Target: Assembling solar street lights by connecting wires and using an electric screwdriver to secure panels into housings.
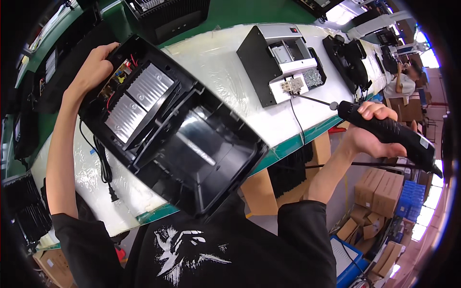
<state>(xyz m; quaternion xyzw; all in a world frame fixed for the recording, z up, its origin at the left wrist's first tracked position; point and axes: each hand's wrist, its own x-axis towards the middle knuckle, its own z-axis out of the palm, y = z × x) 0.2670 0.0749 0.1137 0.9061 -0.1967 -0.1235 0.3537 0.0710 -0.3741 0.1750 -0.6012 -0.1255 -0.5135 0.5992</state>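
My right hand [377, 130] is wrapped round a black electric screwdriver [384, 132], held to the right beyond the bench edge. Its long thin bit [312, 99] points left, the tip at the small metal head of a screw feeder [294, 41]. Screws [313, 78] fill a tray on that feeder. My left hand [96, 67] is closed over the upper left edge of a large black plastic housing [206, 144], which lies tilted across the bench's near edge. Inside the housing sit ribbed silver metal plates [140, 103] and a circuit board with coloured wires [120, 74].
A black power cord with a plug [106, 173] lies on the film-covered bench [221, 62]. More black housings [168, 19] stand beyond it. Black parts [348, 62] lie right of the feeder. Cardboard boxes [379, 189] and a blue crate [410, 199] are at lower right. Another person [403, 84] sits far right.
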